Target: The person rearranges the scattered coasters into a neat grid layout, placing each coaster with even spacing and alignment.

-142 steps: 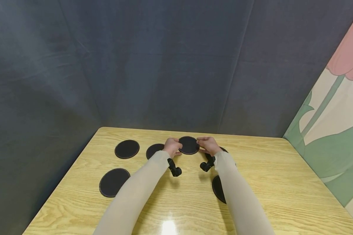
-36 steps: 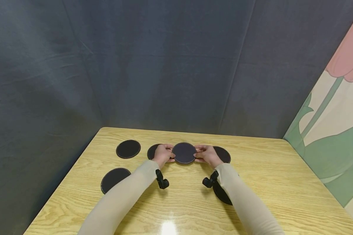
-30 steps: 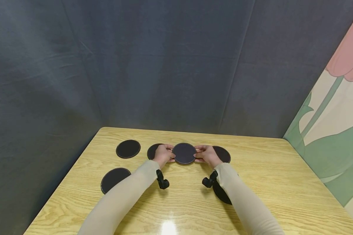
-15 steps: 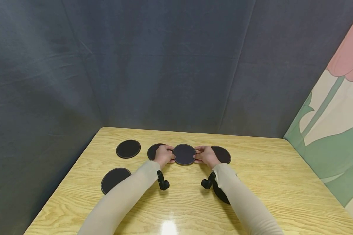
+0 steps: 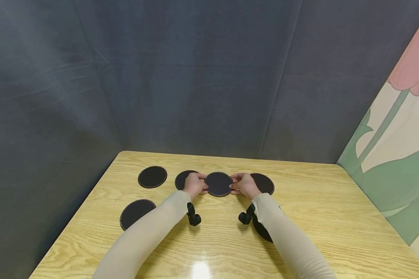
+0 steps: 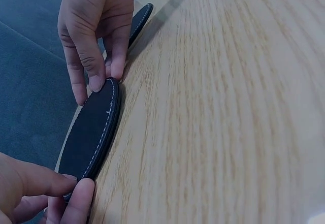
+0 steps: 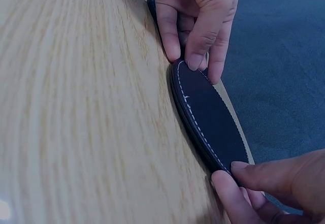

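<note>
In the head view, a round black coaster [image 5: 218, 184] with pale edge stitching lies between both hands near the back of the table. My left hand [image 5: 194, 183] pinches its left edge, thumb on top. The opposite edge is pinched by my right hand [image 5: 245, 185] in the same way. The wrist views show the coaster [image 6: 89, 127] low over the wood, its rim [image 7: 189, 120] thick and apparently layered; I cannot tell whether it is a stack. Another coaster [image 5: 182, 179] is partly hidden behind my left hand, and one more [image 5: 265, 184] behind my right.
Two coasters lie at the left, one farther back [image 5: 152, 177] and one nearer [image 5: 136, 214], partly covered by the left sleeve. Under the right forearm a coaster [image 5: 262, 230] shows in part. A dark curtain [image 5: 202, 77] stands behind the wooden table [image 5: 216, 248].
Since the earliest frame, both hands have brought the held coaster toward me and slightly left. Over the last second it has shifted only a little nearer, with the grip unchanged.
</note>
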Demonstrator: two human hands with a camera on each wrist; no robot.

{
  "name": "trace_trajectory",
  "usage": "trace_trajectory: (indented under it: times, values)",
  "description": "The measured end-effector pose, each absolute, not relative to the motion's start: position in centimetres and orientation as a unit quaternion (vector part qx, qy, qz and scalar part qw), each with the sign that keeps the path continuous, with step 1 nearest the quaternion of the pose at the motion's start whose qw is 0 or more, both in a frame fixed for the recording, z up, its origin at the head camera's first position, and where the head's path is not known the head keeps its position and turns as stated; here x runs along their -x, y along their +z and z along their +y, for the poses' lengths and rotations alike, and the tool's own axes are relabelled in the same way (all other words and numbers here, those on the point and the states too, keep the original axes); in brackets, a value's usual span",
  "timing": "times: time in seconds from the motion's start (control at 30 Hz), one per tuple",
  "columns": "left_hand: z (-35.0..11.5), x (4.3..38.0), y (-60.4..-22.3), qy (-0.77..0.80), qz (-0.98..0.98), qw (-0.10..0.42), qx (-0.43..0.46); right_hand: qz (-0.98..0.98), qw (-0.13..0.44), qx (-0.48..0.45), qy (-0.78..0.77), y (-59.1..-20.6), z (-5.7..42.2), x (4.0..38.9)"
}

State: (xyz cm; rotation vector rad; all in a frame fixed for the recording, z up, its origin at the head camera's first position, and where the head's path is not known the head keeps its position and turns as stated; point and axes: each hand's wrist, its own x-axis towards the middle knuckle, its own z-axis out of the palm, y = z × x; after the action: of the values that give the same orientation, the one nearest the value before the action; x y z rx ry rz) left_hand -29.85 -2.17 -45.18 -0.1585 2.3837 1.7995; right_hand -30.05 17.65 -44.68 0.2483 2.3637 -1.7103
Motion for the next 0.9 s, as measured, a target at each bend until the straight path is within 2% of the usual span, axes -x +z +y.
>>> trace_trajectory:
  times: [0.9]
  values:
    - [-2.39,30.53,-45.75,0.592,0.799,0.093,0.037,0.828,0.110,-0.069,-0.545,-44.74,17.54,30.23]
